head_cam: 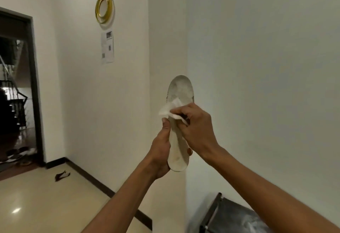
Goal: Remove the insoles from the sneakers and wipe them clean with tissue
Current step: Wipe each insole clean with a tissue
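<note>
— Held where? Upright at frame centre, white insole, toe at 12 o'clock against the wall corner; heel end clasped by left hand, fingers curled shut around it.

— And at 1 o'clock of that grip? Right hand, fingers pinched closed on crumpled tissue, pressed to the insole's middle; dark metal rack at 5 o'clock.

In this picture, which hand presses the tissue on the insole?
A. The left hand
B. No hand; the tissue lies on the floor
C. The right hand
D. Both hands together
C: the right hand pinches the white tissue against the insole, while the left hand only holds the insole upright near its lower end.
</note>
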